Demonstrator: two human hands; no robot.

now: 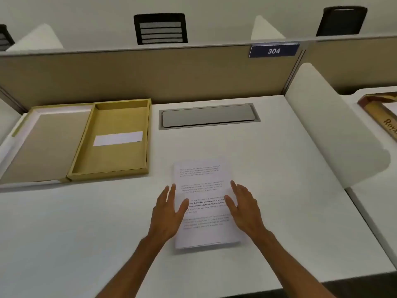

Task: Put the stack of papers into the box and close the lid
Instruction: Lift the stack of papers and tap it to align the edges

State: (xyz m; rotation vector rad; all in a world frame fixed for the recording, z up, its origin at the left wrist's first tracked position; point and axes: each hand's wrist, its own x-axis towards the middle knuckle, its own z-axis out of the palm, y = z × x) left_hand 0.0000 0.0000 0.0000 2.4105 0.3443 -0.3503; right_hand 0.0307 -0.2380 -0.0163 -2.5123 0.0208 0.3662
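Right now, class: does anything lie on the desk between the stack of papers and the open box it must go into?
Nothing visible does. The desk is bare between the stack of papers and the open box. A white slip already lies inside the box.

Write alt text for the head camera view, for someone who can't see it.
Two open hands, left hand and right hand, flank a printed stack of papers on a white desk. To the left sits an open yellow box, its lid flipped aside.
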